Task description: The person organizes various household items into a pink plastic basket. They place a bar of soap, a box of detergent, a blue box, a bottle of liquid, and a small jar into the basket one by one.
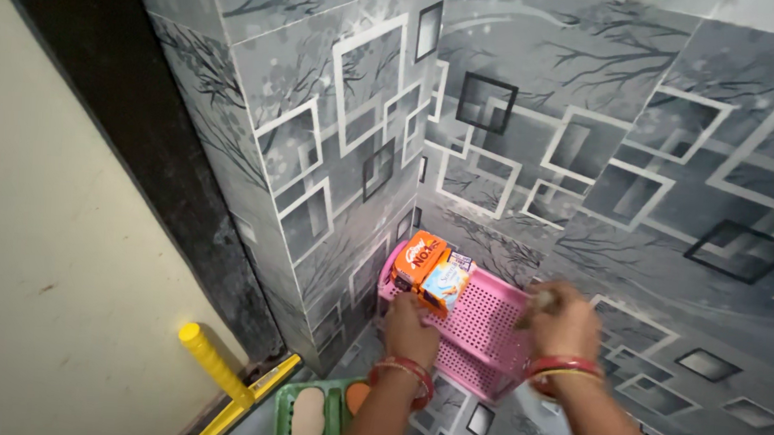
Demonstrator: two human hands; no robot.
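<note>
Head view shows your left hand (410, 326) gripping the front edge of the pink rack (486, 327), fingers curled, beside an orange packet (419, 257) and blue box (444, 286). Your right hand (561, 322) clasps the rack's right rim, fingers closed.

Pink perforated plastic rack (488, 327) in the wall corner, orange packet (418, 257) and light-blue packet (445, 285) upright inside.

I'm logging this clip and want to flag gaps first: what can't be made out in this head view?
- Right hand: motion-blurred; whether it grips anything at the pink rack is unclear.
- Left hand: its fingers hide the lower part of the blue packet.
- Green soap tray: cut off by the bottom edge and the left arm.
- Yellow handle: its lower end runs out of frame.
</note>
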